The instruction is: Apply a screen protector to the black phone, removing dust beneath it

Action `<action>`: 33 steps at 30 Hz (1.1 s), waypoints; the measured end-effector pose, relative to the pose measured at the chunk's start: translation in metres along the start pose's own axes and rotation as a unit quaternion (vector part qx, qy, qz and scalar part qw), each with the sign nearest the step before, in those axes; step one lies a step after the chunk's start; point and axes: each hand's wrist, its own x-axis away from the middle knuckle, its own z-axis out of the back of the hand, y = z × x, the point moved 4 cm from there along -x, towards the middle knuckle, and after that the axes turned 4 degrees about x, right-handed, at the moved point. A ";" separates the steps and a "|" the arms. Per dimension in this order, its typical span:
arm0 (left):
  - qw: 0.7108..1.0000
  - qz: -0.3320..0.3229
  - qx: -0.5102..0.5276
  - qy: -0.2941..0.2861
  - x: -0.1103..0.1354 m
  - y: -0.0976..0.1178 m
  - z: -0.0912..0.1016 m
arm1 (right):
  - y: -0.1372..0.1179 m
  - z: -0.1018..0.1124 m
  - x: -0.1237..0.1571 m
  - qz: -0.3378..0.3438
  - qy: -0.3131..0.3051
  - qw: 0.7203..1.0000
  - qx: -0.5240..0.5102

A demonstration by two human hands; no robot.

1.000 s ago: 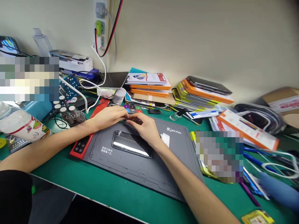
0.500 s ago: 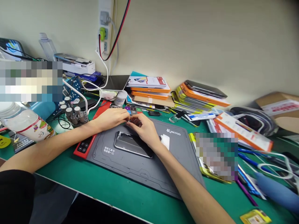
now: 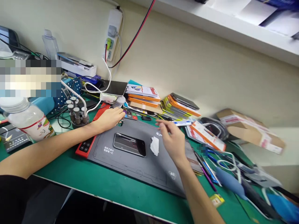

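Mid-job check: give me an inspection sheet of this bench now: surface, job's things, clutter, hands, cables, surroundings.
Surface: green desk cover carrying a grey work mat.
Job's things: phone flat on the mat, glossy face up; white scrap beside it, apart.
Clutter: orange-edged packs stacked at the wall; plastic bottle far left; cardboard box right.
Hands: left hand rests at the mat's far corner, fingertips on something small, grip unclear; right hand raised over the mat's right side, fingers loosely spread, nothing seen in it.
Cables: white cable drops from the wall power strip; a red-black lead runs up.
Surroundings: cream wall; shelf overhead.
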 end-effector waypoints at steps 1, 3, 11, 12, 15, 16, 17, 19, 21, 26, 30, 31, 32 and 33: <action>1.000 0.003 0.002 0.002 0.000 0.000 -0.001 | 0.004 0.005 0.014 0.003 -0.011 1.000 0.020; 1.000 0.006 0.005 0.006 -0.001 -0.001 -0.002 | 0.009 0.010 0.041 0.010 -0.029 0.998 0.055; 0.999 0.026 0.007 0.032 -0.007 0.001 0.006 | 0.020 0.002 0.076 0.019 -0.063 0.995 0.075; 0.999 0.028 0.011 0.035 -0.007 0.002 0.007 | 0.019 0.003 0.076 0.020 -0.061 0.995 0.071; 0.998 0.035 0.027 0.040 -0.006 0.005 0.011 | 0.008 0.006 0.078 0.024 -0.053 0.997 0.060; 0.998 0.037 0.031 0.040 -0.005 0.006 0.011 | 0.002 0.006 0.080 0.027 -0.050 0.997 0.054; 0.998 0.038 0.033 0.039 -0.004 0.007 0.012 | -0.006 0.006 0.082 0.033 -0.048 0.997 0.049; 0.998 0.043 0.028 0.035 -0.003 0.008 0.013 | -0.022 0.004 0.086 0.052 -0.049 0.997 0.037; 0.998 0.051 0.015 0.026 -0.003 0.009 0.016 | -0.036 0.000 0.092 0.077 -0.053 0.995 0.028; 0.999 0.039 -0.004 -0.030 0.001 0.028 0.028 | -0.045 -0.008 0.109 0.140 -0.050 0.987 0.054; 0.995 0.025 0.019 -0.091 0.021 0.046 0.032 | -0.037 -0.013 0.114 0.198 -0.079 0.973 0.093; 0.994 0.026 0.030 -0.106 0.026 0.047 0.032 | -0.035 -0.014 0.112 0.204 -0.089 0.970 0.094; 0.992 0.030 0.041 -0.118 0.032 0.046 0.032 | -0.034 -0.016 0.109 0.206 -0.099 0.969 0.092; 0.990 0.035 0.053 -0.128 0.036 0.043 0.032 | -0.034 -0.018 0.104 0.208 -0.110 0.968 0.087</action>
